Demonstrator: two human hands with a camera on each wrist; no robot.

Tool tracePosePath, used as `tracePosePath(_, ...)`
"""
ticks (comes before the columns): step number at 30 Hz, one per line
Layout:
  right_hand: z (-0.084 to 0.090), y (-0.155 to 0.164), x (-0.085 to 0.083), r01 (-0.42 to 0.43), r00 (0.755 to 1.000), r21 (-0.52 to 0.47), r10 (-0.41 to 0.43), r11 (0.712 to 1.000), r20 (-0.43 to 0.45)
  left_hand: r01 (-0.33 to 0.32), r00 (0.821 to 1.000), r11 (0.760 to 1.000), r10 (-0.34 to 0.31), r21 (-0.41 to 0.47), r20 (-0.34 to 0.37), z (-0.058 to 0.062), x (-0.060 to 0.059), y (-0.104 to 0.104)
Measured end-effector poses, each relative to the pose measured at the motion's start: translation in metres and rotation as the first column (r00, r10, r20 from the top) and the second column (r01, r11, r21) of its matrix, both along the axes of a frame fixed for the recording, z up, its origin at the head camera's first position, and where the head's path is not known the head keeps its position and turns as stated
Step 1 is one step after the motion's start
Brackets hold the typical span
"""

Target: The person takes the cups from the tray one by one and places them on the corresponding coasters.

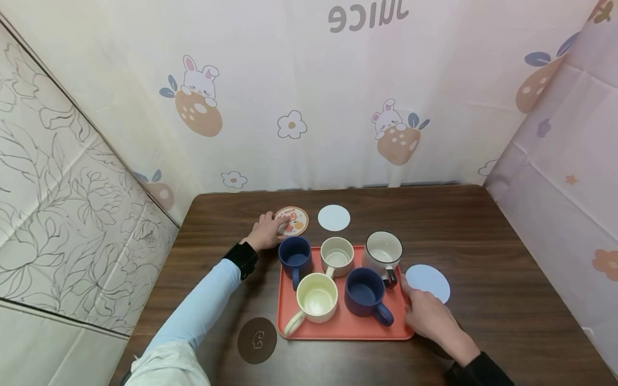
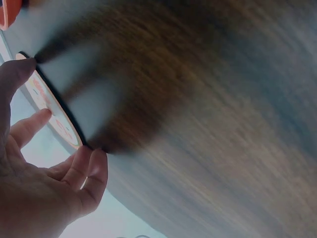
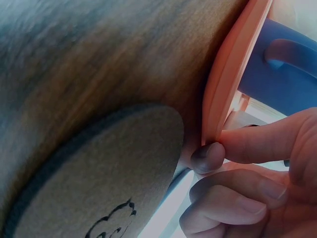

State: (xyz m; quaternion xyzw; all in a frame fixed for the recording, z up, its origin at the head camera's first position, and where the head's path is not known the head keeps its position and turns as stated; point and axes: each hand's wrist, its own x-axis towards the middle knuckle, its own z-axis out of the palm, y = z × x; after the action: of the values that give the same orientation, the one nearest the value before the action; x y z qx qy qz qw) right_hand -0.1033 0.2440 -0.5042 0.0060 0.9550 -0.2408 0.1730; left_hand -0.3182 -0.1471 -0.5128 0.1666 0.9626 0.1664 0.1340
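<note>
Soft, even light brightens the head view. Both wrist views are dimmer and slightly hazy, the worktop blurred; in the left, dark soft-edged shadows spread from the coaster, with white glare behind it.

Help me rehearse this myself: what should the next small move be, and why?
Probably lift the left hand off the patterned coaster, which seems to lie flat on the table. That would free that hand for the nearby blue mug, standing on the tray, whose edge the right hand pinches.
</note>
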Motion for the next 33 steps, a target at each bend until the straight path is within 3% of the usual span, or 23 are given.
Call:
tracePosePath(6, 0.0, 0.001, 0.001, -0.002, 1.0, -0.013, 0.002, 1.0, -0.015, 0.018, 1.0, 0.998, -0.017, 0.062, -0.024, -0.003, 0.004, -0.009)
tracePosePath(9, 0.0, 0.001, 0.0, 0.0, 1.0, -0.016, 0.0, 1.0, -0.011, 0.021, 0.998, 0.995, -0.015, 0.097, -0.061, -0.003, 0.014, -0.015)
tracePosePath(12, 0.001, 0.0, 0.001, 0.001, 1.0, -0.012, -0.001, 1.0, 0.003, 0.005, 0.995, 0.996, 0.004, 0.091, -0.099, 0.002, 0.04, -0.018)
tracePosePath(18, 0.002, 0.001, 0.002, -0.005, 1.0, -0.004, 0.005, 1.0, 0.004, 0.005, 0.991, 1.0, -0.001, 0.029, -0.135, 0.02, 0.109, -0.023)
tracePosePath(27, 0.0, 0.0, 0.0, 0.002, 1.0, -0.003, -0.002, 1.0, 0.025, 0.002, 1.0, 0.997, -0.003, 0.08, 0.011, 0.021, 0.189, -0.032)
tracePosePath(30, 0.0, 0.0, 0.0, -0.001, 1.0, -0.003, 0.001, 1.0, 0.03, -0.023, 0.999, 0.999, 0.022, 0.03, 0.046, 0.019, 0.211, -0.029)
tracePosePath(33, 0.002, 0.001, -0.001, -0.008, 1.0, 0.005, 0.008, 1.0, 0.026, -0.045, 0.995, 0.996, 0.052, -0.08, 0.089, 0.016, 0.228, -0.021)
